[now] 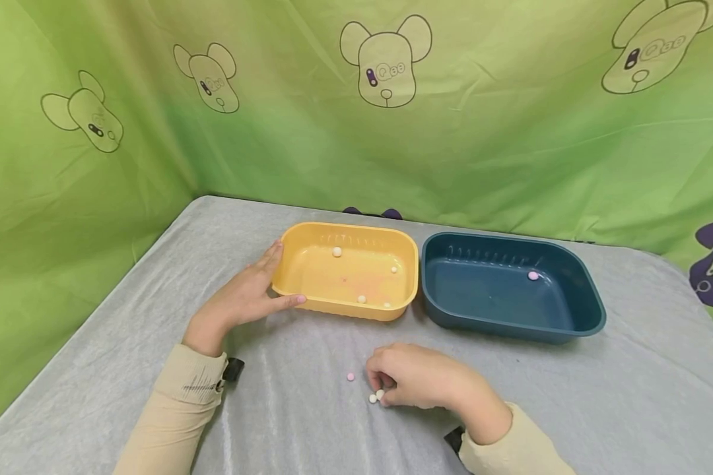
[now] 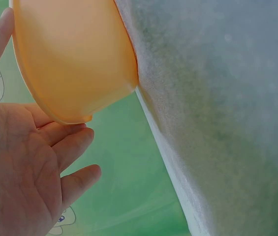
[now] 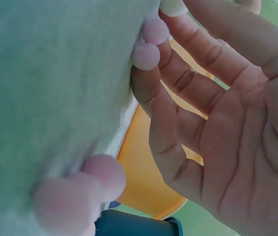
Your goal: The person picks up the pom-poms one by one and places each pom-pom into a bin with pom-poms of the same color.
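Observation:
My left hand (image 1: pixel 243 290) touches the left end of a yellow plastic bin (image 1: pixel 346 307), thumb along its near wall and the other fingers at its left rim. The left wrist view shows these fingers spread and relaxed against the bin (image 2: pixel 75 54). On the cloth in front, my right hand (image 1: pixel 422 376) pinches a small white ball (image 3: pixel 173 6) between thumb and forefinger. Another white ball (image 1: pixel 372 398) lies beside it. A pink ball (image 1: pixel 350 377) sits to the left. Several pink balls (image 3: pixel 146 56) near the right hand's curled fingers are hidden from the head view.
Several white balls (image 1: pixel 337 252) lie inside the yellow bin. Right of it stands a dark blue bin (image 1: pixel 499 323) holding a pink ball (image 1: pixel 533 276). A grey cloth (image 1: pixel 297 409) covers the table, and a green printed curtain (image 1: pixel 297 152) hangs behind and at the left.

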The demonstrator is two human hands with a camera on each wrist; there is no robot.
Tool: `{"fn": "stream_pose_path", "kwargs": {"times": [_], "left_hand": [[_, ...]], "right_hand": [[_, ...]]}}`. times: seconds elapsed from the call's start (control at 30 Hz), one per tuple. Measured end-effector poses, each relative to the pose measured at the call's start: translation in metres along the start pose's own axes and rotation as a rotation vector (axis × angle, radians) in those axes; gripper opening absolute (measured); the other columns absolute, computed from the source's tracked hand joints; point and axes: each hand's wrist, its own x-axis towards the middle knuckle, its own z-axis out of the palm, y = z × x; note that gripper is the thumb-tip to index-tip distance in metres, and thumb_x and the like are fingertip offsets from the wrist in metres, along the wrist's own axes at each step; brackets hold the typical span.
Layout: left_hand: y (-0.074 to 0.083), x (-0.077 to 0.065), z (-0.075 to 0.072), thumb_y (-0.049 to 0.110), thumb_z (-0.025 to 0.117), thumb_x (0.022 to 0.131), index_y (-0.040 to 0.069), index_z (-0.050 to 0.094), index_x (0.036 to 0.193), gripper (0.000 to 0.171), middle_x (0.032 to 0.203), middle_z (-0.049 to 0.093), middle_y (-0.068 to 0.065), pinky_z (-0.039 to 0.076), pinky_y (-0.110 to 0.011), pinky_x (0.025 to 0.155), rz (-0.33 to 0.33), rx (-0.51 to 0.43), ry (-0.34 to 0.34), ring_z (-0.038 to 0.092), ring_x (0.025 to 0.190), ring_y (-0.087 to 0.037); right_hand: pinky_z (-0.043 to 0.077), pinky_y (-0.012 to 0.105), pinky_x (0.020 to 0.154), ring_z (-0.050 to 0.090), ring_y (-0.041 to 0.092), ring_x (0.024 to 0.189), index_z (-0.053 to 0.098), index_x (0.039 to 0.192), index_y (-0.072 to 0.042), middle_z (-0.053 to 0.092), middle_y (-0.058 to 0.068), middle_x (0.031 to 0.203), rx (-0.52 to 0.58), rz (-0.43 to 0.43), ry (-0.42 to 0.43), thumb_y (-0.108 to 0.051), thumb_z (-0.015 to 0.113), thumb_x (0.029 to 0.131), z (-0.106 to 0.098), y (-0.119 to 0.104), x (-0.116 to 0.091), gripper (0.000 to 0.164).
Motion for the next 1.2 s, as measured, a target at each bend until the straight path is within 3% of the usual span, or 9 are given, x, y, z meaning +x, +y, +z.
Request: {"fn": "stream_pose_path", "kwargs": {"times": [0.37, 0.63, 1.2], "left_hand": [[0.000, -0.001, 0.000, 0.070, 0.059, 0.086, 0.001, 0.004, 0.158, 0.112, 0.167, 0.002, -0.012, 0.018, -0.049, 0.124, 0.003, 0.001, -0.002, 0.009, 0.155, -0.027], [0.002, 0.000, -0.001, 0.069, 0.059, 0.086, 0.001, 0.005, 0.158, 0.113, 0.167, 0.003, -0.013, 0.018, -0.050, 0.124, 0.008, 0.004, 0.001, 0.009, 0.155, -0.028], [0.003, -0.001, -0.003, 0.069, 0.059, 0.087, 0.002, 0.004, 0.158, 0.112, 0.167, 0.003, -0.013, 0.017, -0.048, 0.125, -0.006, -0.005, -0.012, 0.009, 0.155, -0.027]], "right_hand": [[0.037, 0.017, 0.059, 0.040, -0.001, 0.060, 0.057, 0.071, -0.020, 0.044, -0.012, 0.064, 0.037, -0.036, 0.012, -0.007, 0.073, 0.082, 0.000, 0.000, 0.001, 0.023], [0.034, 0.016, 0.057, 0.037, -0.002, 0.059, 0.057, 0.071, -0.017, 0.040, -0.013, 0.062, 0.061, -0.057, 0.042, 0.002, 0.066, 0.079, -0.001, 0.001, -0.001, 0.022], [0.040, 0.015, 0.055, 0.041, -0.004, 0.057, 0.059, 0.074, -0.018, 0.046, -0.014, 0.063, 0.091, -0.049, 0.055, -0.001, 0.066, 0.083, -0.011, 0.001, -0.005, 0.020]]}}
